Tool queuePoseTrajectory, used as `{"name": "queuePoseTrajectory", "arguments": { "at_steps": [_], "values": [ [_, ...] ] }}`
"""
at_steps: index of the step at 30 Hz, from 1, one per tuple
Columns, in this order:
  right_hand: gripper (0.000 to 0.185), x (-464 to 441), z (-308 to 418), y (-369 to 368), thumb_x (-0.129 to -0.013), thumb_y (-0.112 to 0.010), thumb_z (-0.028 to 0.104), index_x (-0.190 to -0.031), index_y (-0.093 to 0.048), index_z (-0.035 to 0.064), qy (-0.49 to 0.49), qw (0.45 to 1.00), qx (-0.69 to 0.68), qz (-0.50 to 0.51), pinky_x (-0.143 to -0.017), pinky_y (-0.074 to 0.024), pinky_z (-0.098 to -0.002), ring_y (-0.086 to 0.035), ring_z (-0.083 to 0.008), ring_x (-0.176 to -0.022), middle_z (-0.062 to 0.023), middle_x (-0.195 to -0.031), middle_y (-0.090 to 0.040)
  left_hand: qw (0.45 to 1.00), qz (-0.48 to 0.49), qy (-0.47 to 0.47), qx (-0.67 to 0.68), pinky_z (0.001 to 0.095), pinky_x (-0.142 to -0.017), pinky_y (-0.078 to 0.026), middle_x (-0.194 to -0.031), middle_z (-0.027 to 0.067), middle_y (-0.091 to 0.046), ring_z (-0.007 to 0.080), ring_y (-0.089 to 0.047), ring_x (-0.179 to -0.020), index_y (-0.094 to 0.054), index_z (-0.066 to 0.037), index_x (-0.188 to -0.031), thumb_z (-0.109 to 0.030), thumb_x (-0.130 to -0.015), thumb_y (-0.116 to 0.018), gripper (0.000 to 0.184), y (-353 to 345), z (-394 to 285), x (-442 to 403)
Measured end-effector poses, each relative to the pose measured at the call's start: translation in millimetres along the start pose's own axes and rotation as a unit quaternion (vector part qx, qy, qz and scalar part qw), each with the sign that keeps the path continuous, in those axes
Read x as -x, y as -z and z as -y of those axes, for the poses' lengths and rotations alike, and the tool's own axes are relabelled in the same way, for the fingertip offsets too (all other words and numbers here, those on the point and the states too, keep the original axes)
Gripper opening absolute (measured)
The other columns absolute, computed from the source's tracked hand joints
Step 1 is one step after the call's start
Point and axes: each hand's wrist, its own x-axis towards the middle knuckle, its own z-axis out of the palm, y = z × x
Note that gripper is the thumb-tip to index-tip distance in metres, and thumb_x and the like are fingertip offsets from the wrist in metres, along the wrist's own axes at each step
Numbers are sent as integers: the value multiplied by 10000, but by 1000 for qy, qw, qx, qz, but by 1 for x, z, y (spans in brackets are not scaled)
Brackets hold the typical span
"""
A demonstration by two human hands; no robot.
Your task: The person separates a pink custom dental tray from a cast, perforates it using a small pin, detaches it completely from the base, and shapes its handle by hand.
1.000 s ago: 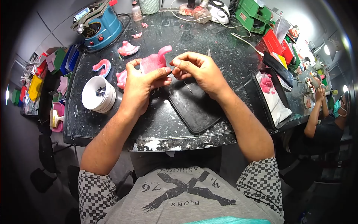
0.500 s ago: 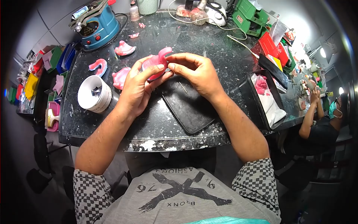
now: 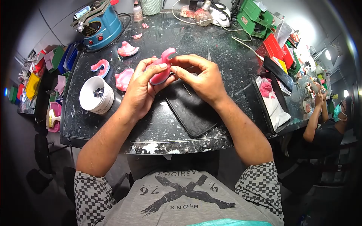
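Observation:
My left hand (image 3: 141,86) is closed around a pink dental impression tray (image 3: 159,78) with an upright curled handle, its thumb lying across the pink surface. Thumb and forefinger of my right hand (image 3: 205,79) pinch at the tray's right side, close to the handle; the exact contact is partly hidden. Under my right hand a black rectangular pad (image 3: 192,116) lies on the bench, with a thin metal tool (image 3: 187,89) on it. Left of my left hand are pink moulded pieces, among them a horseshoe-shaped one (image 3: 100,67) and a base-like one (image 3: 123,79).
A white tub (image 3: 106,106) with metal pieces inside stands at the left on the dark bench (image 3: 143,132). Behind it is a blue machine (image 3: 103,32). To the right are a black bin (image 3: 271,113), a phone (image 3: 278,71) on a cable, and a masked person (image 3: 324,128).
The pink tray has turned in my hands, so more of its side and lower rim shows. My right fingers stay against it. The view has shifted slightly.

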Motion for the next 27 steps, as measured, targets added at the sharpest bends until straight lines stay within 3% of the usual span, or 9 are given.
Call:
{"name": "queuePoseTrajectory", "arguments": {
  "at_steps": [4,9,14,25,27],
  "values": [
    [221,0,3,1,-874,-761,141,-1054,-738,14,24,998,60,9,-768,-568,-259,-713,-141,-867,-84,-999,-729,1000,-6,5,-1,381,-952,-593,-1199,141,-546,221,-658,-1057,-398,-18,-1251,-117,-915,-688,455,-4,-1,2],
    [198,-1,0,-1,-880,-744,117,-1044,-734,7,41,999,33,4,-751,-571,-261,-708,-143,-859,-86,-979,-718,1000,6,15,23,424,-962,-588,-1211,127,-544,218,-647,-1084,-395,-41,-1253,-124,-948,-657,410,2,4,-3],
    [199,0,8,-1,-881,-732,98,-1059,-727,12,43,997,64,-12,-757,-571,-267,-707,-150,-877,-91,-978,-714,992,38,30,119,436,-968,-583,-1176,103,-579,208,-634,-1112,-445,-49,-1268,-126,-991,-590,322,0,-1,0],
    [222,0,8,2,-841,-724,35,-1063,-732,32,150,982,117,-6,-784,-574,-289,-722,-192,-894,-109,-1006,-732,998,46,0,45,373,-956,-589,-1191,103,-581,194,-640,-1099,-453,-9,-1257,-130,-993,-602,327,3,4,1],
    [226,-2,5,3,-827,-726,38,-1053,-735,47,230,955,184,-16,-780,-578,-308,-726,-226,-882,-115,-999,-732,998,62,-19,-5,322,-963,-574,-1227,67,-591,135,-626,-1115,-492,-31,-1314,-212,-1011,-589,365,4,7,1]
  ]
}}
